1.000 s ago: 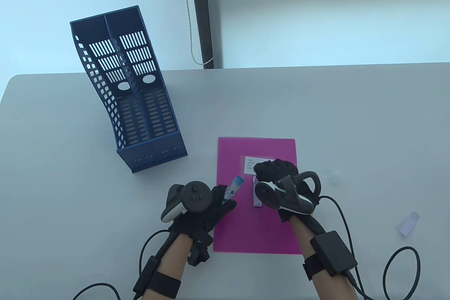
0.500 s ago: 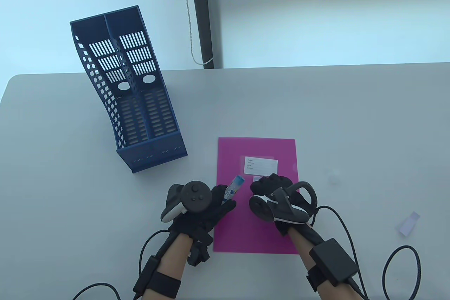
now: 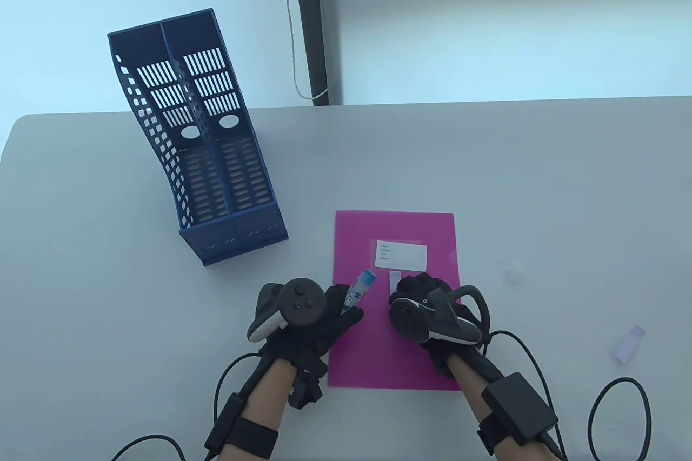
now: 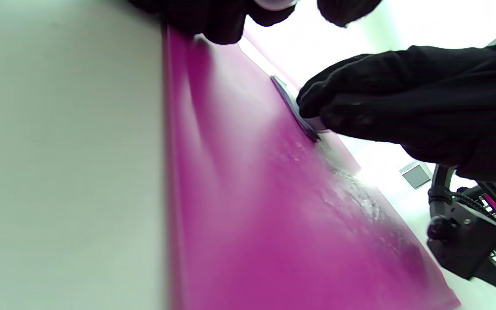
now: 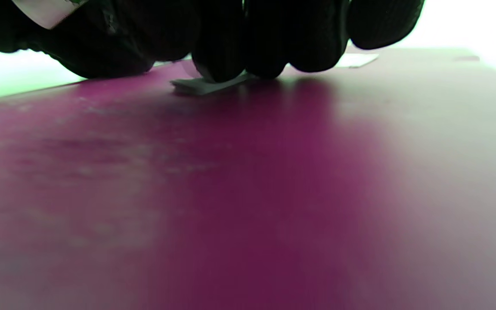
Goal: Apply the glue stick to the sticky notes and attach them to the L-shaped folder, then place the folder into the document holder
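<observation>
Meanwhile left hand grips glue stick; right hand fingertips press sticky note flat.

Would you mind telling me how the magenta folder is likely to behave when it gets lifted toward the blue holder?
The magenta folder lies thin and flat on the table, so it will probably flex and droop if held by one edge. Its surface looks glossy in the wrist views, so it may slide easily. The small note under the right hand may not be firmly stuck yet.

Grey table: holder, folder, maybe cap.
</observation>
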Demonstrator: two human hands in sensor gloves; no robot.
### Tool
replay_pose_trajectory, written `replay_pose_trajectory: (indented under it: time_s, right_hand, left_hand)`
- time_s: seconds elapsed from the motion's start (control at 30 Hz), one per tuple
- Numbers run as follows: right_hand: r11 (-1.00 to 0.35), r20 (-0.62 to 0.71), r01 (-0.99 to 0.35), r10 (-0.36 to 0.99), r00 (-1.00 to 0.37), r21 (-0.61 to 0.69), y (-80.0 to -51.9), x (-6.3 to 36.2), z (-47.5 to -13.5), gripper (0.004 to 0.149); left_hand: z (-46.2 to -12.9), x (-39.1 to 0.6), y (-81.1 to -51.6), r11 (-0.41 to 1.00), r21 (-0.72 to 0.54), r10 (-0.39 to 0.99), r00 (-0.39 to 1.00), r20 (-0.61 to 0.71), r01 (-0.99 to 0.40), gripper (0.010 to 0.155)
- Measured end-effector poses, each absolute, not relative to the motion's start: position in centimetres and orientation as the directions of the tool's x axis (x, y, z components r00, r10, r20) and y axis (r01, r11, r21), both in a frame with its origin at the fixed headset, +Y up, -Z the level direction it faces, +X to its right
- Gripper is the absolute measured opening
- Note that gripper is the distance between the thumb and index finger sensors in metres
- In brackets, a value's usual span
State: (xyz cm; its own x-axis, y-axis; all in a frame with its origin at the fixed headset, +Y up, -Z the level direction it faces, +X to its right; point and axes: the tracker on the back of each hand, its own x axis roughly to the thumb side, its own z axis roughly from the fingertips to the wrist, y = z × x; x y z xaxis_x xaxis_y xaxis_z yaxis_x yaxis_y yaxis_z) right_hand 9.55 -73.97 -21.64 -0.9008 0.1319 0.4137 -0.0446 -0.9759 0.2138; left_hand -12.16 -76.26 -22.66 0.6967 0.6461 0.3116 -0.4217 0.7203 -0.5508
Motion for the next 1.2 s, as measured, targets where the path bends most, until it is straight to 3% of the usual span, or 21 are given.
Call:
replay_pose_trajectory:
  time_s: [0.07,0.17,0.33,0.47,0.93,1.07,1.13,1.2]
  right_hand:
    - [-0.937,0.344,-0.149,0.259,-0.903,0.316,-73.7,10.3,-22.0,0.045]
    - [-0.934,0.259,-0.265,0.324,-0.91,0.238,-73.7,10.8,-22.5,0.045]
    - [-0.96,0.255,-0.087,0.158,-0.954,0.266,-74.3,10.0,-23.4,0.061]
    - [-0.955,0.246,0.027,0.049,-0.968,0.297,-74.6,9.2,-24.0,0.059]
    - [-0.943,0.212,0.048,0.025,-0.977,0.33,-74.5,8.6,-24.1,0.06]
    - [-0.94,0.222,0.007,0.073,-0.972,0.342,-74.5,9.3,-24.2,0.062]
    - [-0.94,0.228,-0.068,0.15,-0.962,0.334,-73.4,10.3,-24.2,0.061]
    - [-0.959,0.222,-0.063,0.128,-0.967,0.278,-71.9,11.6,-23.8,0.061]
  left_hand:
    - [-22.7,-12.2,-76.3,0.72,-0.551,0.646,0.697,0.311,-0.422,0.06]
    - [-22.7,-12.2,-76.3,0.72,-0.551,0.646,0.697,0.312,-0.421,0.06]
    - [-22.7,-12.1,-76.3,0.724,-0.549,0.642,0.699,0.314,-0.417,0.06]
    - [-22.7,-12.1,-76.3,0.723,-0.55,0.643,0.699,0.314,-0.418,0.06]
    - [-22.5,-12.0,-76.3,0.736,-0.544,0.627,0.709,0.323,-0.403,0.06]
    - [-22.5,-12.0,-76.4,0.733,-0.546,0.63,0.707,0.32,-0.406,0.06]
    - [-22.5,-12.0,-76.4,0.731,-0.548,0.633,0.706,0.318,-0.408,0.06]
    - [-22.5,-12.0,-76.4,0.728,-0.549,0.636,0.705,0.316,-0.411,0.06]
